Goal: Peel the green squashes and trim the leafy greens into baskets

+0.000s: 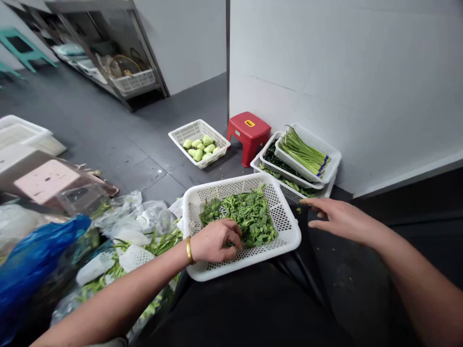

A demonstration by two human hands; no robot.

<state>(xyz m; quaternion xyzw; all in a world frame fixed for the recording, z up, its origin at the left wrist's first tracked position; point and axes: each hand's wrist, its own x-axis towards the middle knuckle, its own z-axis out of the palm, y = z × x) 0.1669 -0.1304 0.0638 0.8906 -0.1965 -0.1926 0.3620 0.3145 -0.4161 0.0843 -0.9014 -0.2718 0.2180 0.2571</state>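
A white perforated plastic basket (240, 226) rests tilted on my lap, holding a heap of leafy green broccolini (249, 217). Over its near left part is my left hand (219, 241), a gold bangle on the wrist. Its fingers curl down at the edge of the heap, and whatever they hold is hidden. My right hand (334, 219) is in the air just right of the basket, fingers apart and nothing held. A small green scrap (298, 210) shows near its fingertips.
Ahead stand a basket of pale green squash (198, 147), a red stool (249, 132) and stacked baskets with a bundle of thin green stalks (304, 152). At left lie a blue plastic bag (43, 265), clear bags, green trimmings (104, 279) and a pink box (47, 180). A white wall is at right.
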